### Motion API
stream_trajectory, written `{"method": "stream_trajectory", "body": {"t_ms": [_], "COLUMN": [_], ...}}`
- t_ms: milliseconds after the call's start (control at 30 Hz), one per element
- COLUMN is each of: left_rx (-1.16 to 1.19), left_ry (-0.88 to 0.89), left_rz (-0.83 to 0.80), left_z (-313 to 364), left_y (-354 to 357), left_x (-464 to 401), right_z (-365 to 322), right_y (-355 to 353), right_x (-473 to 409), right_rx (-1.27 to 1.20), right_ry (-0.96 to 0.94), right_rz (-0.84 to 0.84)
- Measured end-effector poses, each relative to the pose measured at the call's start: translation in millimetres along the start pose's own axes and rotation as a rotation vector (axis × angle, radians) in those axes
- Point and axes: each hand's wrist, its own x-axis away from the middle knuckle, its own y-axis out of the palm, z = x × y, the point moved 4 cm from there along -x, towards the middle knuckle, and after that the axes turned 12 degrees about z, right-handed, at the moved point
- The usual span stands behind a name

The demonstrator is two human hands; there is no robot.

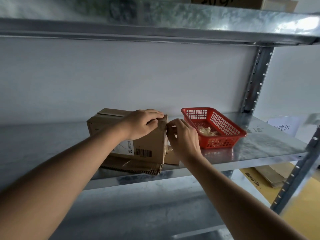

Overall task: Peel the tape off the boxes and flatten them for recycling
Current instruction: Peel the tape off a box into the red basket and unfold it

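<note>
Cardboard box (138, 146) on metal shelf (259, 149), left of red basket (214, 129). Left hand (143, 123) grips top corner, steadying; right hand (183, 135) pinches tape (166, 134) at edge. Peel slow, low angle — keep box pinned, drop strip w/ scraps in basket.

A cardboard box (128, 135) sits on the middle shelf (259, 146) of a metal rack, close to the back wall, with a basket (214, 127) just to its right on the same shelf and crumpled tape (207, 131) lying inside the basket. The left hand (143, 122) rests on the box's top right corner and the right hand (183, 135) is at its right edge, between box and basket. A paper sign (282, 126) lies at the shelf's far right, and another box (226, 2) stands on the shelf above.
</note>
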Motion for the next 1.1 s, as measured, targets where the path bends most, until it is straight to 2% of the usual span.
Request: {"method": "stream_trajectory", "body": {"t_ms": [100, 167, 267, 400, 467, 567, 633, 700, 800, 900, 967, 1033, 1100], "left_rx": [0.001, 0.011, 0.010, -0.039, -0.052, -0.006, -0.022, -0.152, -0.381, -0.548, -0.640, -0.610, -0.414], "left_ry": [0.015, 0.023, 0.040, 0.066, 0.076, 0.071, 0.078, 0.066, -0.101, -0.390, -0.510, -0.608, -0.703], "left_rz": [-0.002, -0.001, 0.005, -0.001, 0.007, 0.013, 0.029, 0.077, 0.154, 0.152, 0.161, 0.157, 0.108], "left_z": [-2.3, -3.4, -5.5, -9.1, -7.7, 0.5, 6.6, 6.8, 7.3, 6.6, -1.8, -13.7, -26.8], "left_y": [-0.4, 0.0, 0.5, 3.7, 4.6, -0.5, -4.0, -5.8, -11.6, -21.4, -27.1, -32.5, -34.5], "left_x": [0.0, 0.4, -1.3, -5.3, -4.5, 0.4, 1.7, 2.9, 13.4, 19.5, 22.0, 26.6, 30.0], "right_z": [0.7, 1.2, -0.8, -14.4, -20.5, -21.0, -17.0, -14.0, -14.7, -19.2, -25.9, -34.2, -41.9], "right_y": [-4.0, -9.6, -21.6, -28.8, -29.2, -23.5, -18.3, -12.0, -2.3, 4.6, 8.2, 12.5, 15.0], "right_x": [-11.1, -18.5, -33.0, -50.9, -55.2, -60.1, -62.7, -61.3, -55.8, -57.1, -60.0, -59.1, -56.9], "right_rx": [0.159, 0.222, 0.239, 0.190, 0.091, -0.008, -0.053, -0.127, -0.115, 0.038, 0.085, 0.095, 0.100], "right_ry": [-0.178, -0.267, -0.348, -0.471, -0.458, -0.336, -0.197, -0.054, 0.008, -0.029, -0.048, -0.039, -0.007], "right_rz": [-0.228, -0.310, -0.330, -0.269, -0.234, -0.221, -0.274, -0.356, -0.407, -0.344, -0.322, -0.323, -0.299]}}
